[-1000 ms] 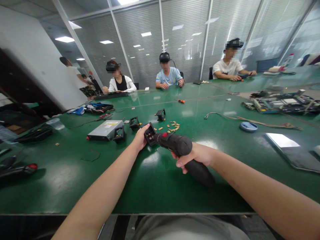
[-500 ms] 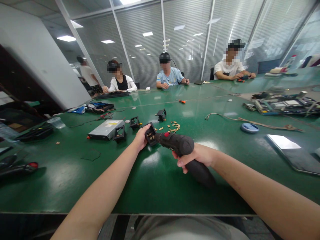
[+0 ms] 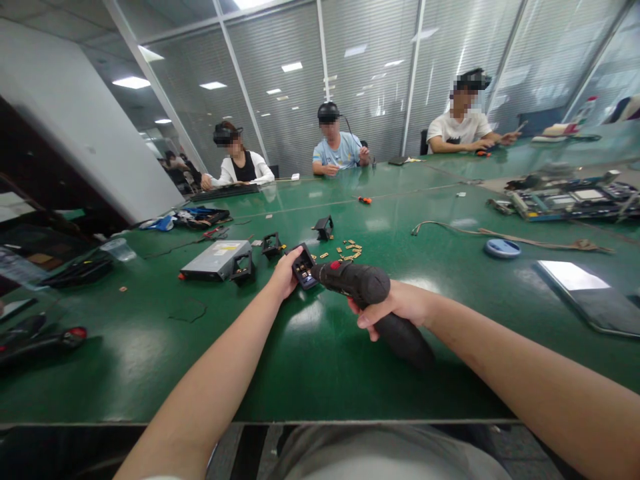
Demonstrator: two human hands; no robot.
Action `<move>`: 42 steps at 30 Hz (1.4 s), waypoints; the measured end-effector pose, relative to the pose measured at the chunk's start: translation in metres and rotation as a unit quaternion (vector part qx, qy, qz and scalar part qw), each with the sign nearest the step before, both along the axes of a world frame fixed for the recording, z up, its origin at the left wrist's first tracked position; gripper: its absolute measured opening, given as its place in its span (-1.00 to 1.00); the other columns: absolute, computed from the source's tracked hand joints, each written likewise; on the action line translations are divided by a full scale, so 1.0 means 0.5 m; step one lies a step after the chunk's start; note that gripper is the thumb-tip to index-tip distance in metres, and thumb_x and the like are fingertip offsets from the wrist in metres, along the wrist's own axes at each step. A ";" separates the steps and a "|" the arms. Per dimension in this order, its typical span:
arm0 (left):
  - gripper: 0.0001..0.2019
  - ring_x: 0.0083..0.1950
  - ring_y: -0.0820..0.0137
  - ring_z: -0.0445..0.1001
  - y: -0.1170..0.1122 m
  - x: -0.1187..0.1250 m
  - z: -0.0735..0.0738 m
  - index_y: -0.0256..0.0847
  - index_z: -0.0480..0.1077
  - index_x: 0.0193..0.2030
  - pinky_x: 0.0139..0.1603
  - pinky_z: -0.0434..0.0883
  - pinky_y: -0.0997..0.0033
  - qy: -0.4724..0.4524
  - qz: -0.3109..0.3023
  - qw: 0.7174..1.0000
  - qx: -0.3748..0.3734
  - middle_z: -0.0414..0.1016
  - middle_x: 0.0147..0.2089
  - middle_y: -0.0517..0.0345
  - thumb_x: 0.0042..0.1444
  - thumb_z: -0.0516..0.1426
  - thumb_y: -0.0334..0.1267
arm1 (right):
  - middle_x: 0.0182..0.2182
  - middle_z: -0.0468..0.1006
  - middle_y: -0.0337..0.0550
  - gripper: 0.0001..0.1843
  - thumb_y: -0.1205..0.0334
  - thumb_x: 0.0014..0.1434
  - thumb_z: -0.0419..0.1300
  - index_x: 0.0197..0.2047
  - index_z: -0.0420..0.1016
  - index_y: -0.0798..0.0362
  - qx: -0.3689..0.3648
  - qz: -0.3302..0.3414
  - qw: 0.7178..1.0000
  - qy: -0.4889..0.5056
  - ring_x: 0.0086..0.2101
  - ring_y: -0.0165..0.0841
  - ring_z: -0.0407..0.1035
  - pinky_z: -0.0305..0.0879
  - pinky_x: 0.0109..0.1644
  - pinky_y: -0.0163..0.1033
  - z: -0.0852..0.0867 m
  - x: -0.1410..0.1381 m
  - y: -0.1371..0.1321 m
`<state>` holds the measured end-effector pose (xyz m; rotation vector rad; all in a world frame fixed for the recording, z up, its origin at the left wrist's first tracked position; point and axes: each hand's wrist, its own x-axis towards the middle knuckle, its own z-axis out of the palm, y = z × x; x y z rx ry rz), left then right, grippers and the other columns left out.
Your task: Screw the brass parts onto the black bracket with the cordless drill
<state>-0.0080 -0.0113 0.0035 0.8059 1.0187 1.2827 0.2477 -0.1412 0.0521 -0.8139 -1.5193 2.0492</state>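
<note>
My left hand [image 3: 287, 273] is closed on the side of a small black plastic housing [image 3: 303, 261], whose open face shows brass-coloured pieces inside. In my right hand [image 3: 377, 315] is a black cordless screwdriver [image 3: 357, 280] with a red button, the fingers wrapped round its grip. Its nose points left into or right at the housing's open face; the bit's tip is too small to make out. Small brass pieces [image 3: 353, 250] lie scattered just beyond. Similar black plastic parts stand near them: one [image 3: 324, 228] behind, others [image 3: 271, 245] to the left.
Left of the housing lies a silver disc drive [image 3: 216, 259], with another dark power tool [image 3: 43, 341] at the far left. On the right are a blue round lid [image 3: 503, 249], a phone-like slab [image 3: 590, 297], a cable and circuit boards [image 3: 575, 197]. Several co-workers sit across the table.
The view has shifted slightly. The housing has tilted a little, showing a bluish glint inside, while both hands keep their holds. Across the table, the right-hand person has raised one hand.
</note>
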 end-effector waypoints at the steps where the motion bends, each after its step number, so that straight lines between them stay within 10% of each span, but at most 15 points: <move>1: -0.58 -0.31 0.22 0.63 0.000 0.000 0.000 -0.23 0.48 -0.10 -0.20 0.56 0.22 0.000 0.000 1.000 -0.001 0.63 -0.30 -0.01 -0.03 0.37 -0.05 | -0.51 0.47 -0.30 -0.64 0.30 -0.22 0.48 -0.38 0.42 0.13 0.002 0.000 1.000 0.000 -0.58 -0.42 0.42 0.46 -0.49 -0.28 -0.001 0.000 0.001; 42: -0.62 -0.35 0.25 0.62 0.004 -0.001 0.001 -0.27 0.46 -0.07 -0.25 0.55 0.27 -0.001 -0.004 1.000 -0.011 0.63 -0.31 0.00 0.05 0.33 -0.09 | -0.50 0.49 -0.27 -0.60 0.29 -0.26 0.49 -0.36 0.42 0.13 0.009 -0.016 0.999 -0.029 -0.56 -0.37 0.47 0.43 -0.49 -0.30 0.005 -0.001 -0.004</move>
